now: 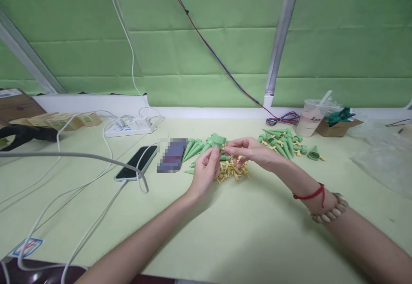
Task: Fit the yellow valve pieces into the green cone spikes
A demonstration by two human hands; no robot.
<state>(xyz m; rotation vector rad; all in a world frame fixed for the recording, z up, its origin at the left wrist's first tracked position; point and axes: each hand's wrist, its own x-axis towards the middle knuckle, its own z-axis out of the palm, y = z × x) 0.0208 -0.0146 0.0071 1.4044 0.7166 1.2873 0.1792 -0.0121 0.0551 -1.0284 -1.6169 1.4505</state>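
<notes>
pinched above the yellow peg pile point(232, 170), a green cone point(215, 141) is held by left hand point(206, 170) and right hand point(249, 150); if loosened, it could be dropped among pegs.

No legible text anywhere; dark print on the plastic cup point(310, 118), right of the green cones point(280, 143), too blurred to read.

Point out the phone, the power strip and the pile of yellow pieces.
phone point(137, 163): head view, middle of its dark screen.
power strip point(130, 126): head view, its white top face.
yellow pieces point(232, 171): head view, centre of the pile.
</notes>
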